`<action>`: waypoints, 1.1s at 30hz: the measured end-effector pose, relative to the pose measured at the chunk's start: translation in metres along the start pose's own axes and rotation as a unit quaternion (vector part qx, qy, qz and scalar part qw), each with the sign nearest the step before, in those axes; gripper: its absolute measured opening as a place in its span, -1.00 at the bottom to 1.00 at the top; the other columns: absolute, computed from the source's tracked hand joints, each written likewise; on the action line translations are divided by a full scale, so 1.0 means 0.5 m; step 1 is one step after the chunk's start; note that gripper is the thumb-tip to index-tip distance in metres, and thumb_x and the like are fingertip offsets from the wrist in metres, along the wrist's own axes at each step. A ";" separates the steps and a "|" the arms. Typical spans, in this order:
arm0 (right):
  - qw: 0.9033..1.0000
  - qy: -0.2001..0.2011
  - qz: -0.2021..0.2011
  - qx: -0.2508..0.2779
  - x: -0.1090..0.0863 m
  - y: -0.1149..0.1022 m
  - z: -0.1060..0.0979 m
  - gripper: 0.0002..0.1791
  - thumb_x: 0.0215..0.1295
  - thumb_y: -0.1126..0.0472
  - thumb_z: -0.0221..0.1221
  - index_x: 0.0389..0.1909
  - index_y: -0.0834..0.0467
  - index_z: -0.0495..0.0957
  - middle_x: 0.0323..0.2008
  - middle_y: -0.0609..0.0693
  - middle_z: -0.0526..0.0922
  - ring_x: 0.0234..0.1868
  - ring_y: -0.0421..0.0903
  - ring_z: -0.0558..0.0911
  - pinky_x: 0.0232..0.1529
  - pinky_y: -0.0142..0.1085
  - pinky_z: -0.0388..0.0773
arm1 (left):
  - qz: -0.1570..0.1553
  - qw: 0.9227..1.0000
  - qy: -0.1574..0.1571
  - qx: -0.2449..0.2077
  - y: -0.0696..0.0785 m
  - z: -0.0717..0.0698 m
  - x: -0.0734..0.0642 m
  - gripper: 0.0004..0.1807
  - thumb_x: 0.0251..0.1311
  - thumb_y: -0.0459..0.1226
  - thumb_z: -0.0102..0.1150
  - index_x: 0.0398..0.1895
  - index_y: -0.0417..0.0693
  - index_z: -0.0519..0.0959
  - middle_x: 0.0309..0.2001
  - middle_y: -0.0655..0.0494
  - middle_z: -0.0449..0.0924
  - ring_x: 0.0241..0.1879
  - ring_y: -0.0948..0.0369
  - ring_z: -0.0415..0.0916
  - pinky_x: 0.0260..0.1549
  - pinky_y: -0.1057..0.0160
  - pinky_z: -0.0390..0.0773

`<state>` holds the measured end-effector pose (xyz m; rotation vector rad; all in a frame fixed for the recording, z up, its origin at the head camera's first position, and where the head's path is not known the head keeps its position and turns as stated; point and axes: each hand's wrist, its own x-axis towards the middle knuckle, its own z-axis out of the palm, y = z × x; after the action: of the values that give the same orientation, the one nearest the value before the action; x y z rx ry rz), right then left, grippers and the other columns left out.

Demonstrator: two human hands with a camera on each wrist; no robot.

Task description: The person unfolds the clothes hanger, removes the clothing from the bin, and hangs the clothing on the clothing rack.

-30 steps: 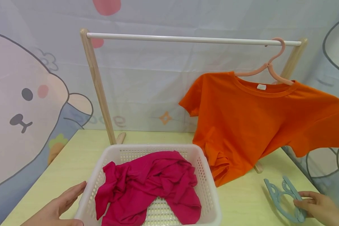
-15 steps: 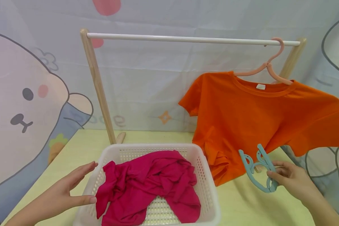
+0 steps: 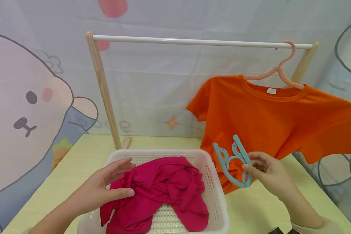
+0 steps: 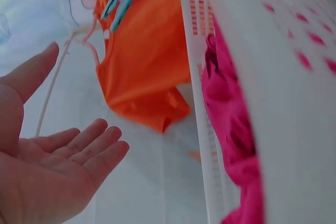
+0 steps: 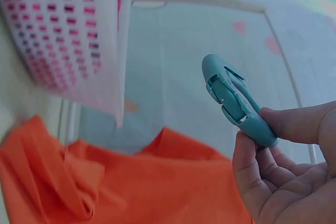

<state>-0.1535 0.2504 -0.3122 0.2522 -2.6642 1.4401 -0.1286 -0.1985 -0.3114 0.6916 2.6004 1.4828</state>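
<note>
My right hand [image 3: 270,174] pinches a folded light-blue plastic clothes hanger [image 3: 233,165] between thumb and fingers, raised in front of the hanging orange T-shirt [image 3: 251,120]. In the right wrist view the same hanger [image 5: 236,100] shows edge-on, the thumb on one side of it. My left hand [image 3: 105,185] is over the left side of the white basket [image 3: 217,195], fingers extended and thumb apart, with nothing in it. Inside the basket lies a crumpled magenta garment [image 3: 163,185], close below the left fingertips. The left wrist view shows the left palm [image 4: 52,182] bare.
A rack with a white rail [image 3: 175,41] and wooden legs [image 3: 103,87] stands behind the basket. From its right end the orange shirt hangs on a pink hanger [image 3: 289,61]. The pale yellow tabletop [image 3: 55,185] stretches left of the basket, with a printed cloth backdrop [image 3: 158,87] behind.
The right hand has lifted the blue hanger from low on the right and carried it left and up. The left hand has left the basket's outer side and moved right, over the basket.
</note>
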 end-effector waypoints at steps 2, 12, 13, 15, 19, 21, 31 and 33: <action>1.000 -0.005 -0.011 0.009 -0.001 -0.017 0.013 -0.56 0.31 0.22 0.22 0.10 0.37 0.39 -0.31 0.04 0.65 -0.36 -0.21 0.61 -0.33 -0.38 0.58 | 0.001 1.000 -0.004 -0.020 0.012 0.014 0.013 -0.18 0.15 -0.17 0.34 0.43 -0.15 0.19 0.25 -0.07 0.42 0.24 -0.09 0.37 0.09 0.28 0.47; 0.995 -0.046 -0.051 0.078 -0.008 -0.076 0.078 -0.63 0.26 0.27 0.26 0.01 0.36 0.44 -0.35 0.05 0.66 -0.36 -0.16 0.62 -0.29 -0.36 0.60 | -0.034 0.992 -0.037 -0.114 0.067 0.087 0.072 -0.26 0.15 -0.15 0.34 0.35 -0.20 0.27 0.12 -0.06 0.51 0.14 0.03 0.47 0.09 0.16 0.52; 0.993 -0.052 -0.055 0.086 -0.008 -0.081 0.083 -0.63 0.26 0.27 0.26 0.01 0.36 0.44 -0.34 0.07 0.66 -0.35 -0.15 0.62 -0.30 -0.35 0.61 | -0.035 0.991 -0.044 -0.124 0.071 0.094 0.077 -0.26 0.15 -0.16 0.34 0.35 -0.19 0.28 0.10 -0.06 0.52 0.13 0.04 0.48 0.08 0.17 0.52; 0.991 -0.064 -0.059 0.100 -0.009 -0.089 0.093 -0.62 0.26 0.28 0.25 0.02 0.37 0.43 -0.32 0.11 0.66 -0.34 -0.15 0.63 -0.30 -0.34 0.62 | -0.040 0.988 -0.058 -0.139 0.079 0.105 0.086 -0.28 0.16 -0.15 0.34 0.34 -0.17 0.29 0.09 -0.05 0.52 0.12 0.06 0.49 0.08 0.18 0.52; 0.987 -0.084 -0.066 0.122 -0.010 -0.100 0.110 -0.60 0.27 0.29 0.25 0.04 0.39 0.42 -0.27 0.17 0.64 -0.33 -0.14 0.62 -0.30 -0.34 0.63 | -0.045 0.983 -0.077 -0.162 0.088 0.123 0.096 -0.30 0.16 -0.17 0.33 0.33 -0.20 0.30 0.06 -0.05 0.54 0.09 0.08 0.51 0.05 0.20 0.54; 0.985 -0.090 -0.065 0.129 -0.010 -0.105 0.117 -0.60 0.26 0.28 0.26 0.04 0.39 0.42 -0.26 0.19 0.64 -0.33 -0.15 0.62 -0.30 -0.34 0.63 | -0.046 0.980 -0.082 -0.178 0.091 0.130 0.100 -0.31 0.17 -0.19 0.32 0.32 -0.25 0.30 0.05 -0.07 0.55 0.08 0.08 0.52 0.02 0.21 0.56; 0.985 -0.096 -0.066 0.129 -0.018 -0.117 0.137 -0.59 0.25 0.25 0.27 0.02 0.37 0.43 -0.28 0.12 0.64 -0.34 -0.14 0.62 -0.34 -0.39 0.57 | -0.053 0.960 -0.105 -0.253 0.100 0.162 0.125 -0.49 0.21 -0.24 0.28 0.17 -0.26 0.39 -0.07 -0.07 0.63 -0.07 0.11 0.61 -0.01 0.18 0.59; 0.985 -0.097 -0.071 0.127 -0.019 -0.116 0.140 -0.60 0.24 0.26 0.27 0.01 0.37 0.44 -0.29 0.13 0.65 -0.34 -0.15 0.60 -0.34 -0.39 0.58 | -0.062 0.956 -0.105 -0.265 0.101 0.169 0.127 -0.50 0.21 -0.25 0.28 0.15 -0.29 0.39 -0.09 -0.07 0.64 -0.10 0.11 0.62 -0.04 0.14 0.61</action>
<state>-0.1336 0.1613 -0.3046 0.6210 -2.5355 1.7894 -0.1447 -0.0827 -0.3042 0.5678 1.9208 1.8347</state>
